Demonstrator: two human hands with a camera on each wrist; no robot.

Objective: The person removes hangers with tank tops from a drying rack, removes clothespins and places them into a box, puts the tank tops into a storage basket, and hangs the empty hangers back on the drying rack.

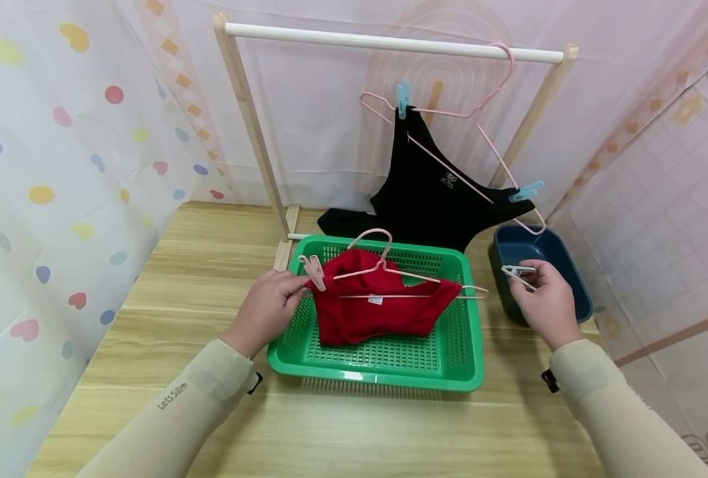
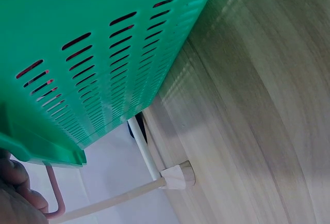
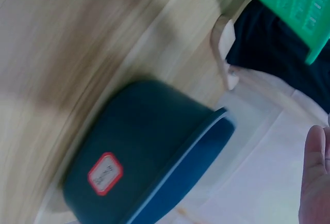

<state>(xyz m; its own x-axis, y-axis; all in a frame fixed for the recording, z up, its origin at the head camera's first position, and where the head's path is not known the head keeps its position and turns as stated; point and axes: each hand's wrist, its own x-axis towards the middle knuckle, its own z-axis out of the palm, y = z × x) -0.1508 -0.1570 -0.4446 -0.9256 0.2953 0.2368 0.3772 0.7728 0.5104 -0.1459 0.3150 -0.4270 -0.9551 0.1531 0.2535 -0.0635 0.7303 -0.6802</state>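
A red top with a white tag lies on a pink hanger over a green basket. At the top's left strap, my left hand pinches the strap at the hanger's end, just beside a pink clothespin clipped there. In the left wrist view, the hanger's bent end shows by the fingers. To the right, over the edge of a dark blue bin, my right hand pinches a white clothespin. The right strap carries no visible clip.
Behind the basket, a rack with a white bar and wooden legs stands against a patterned curtain. A black top hangs there from a tilted pink hanger, held by two blue clothespins.
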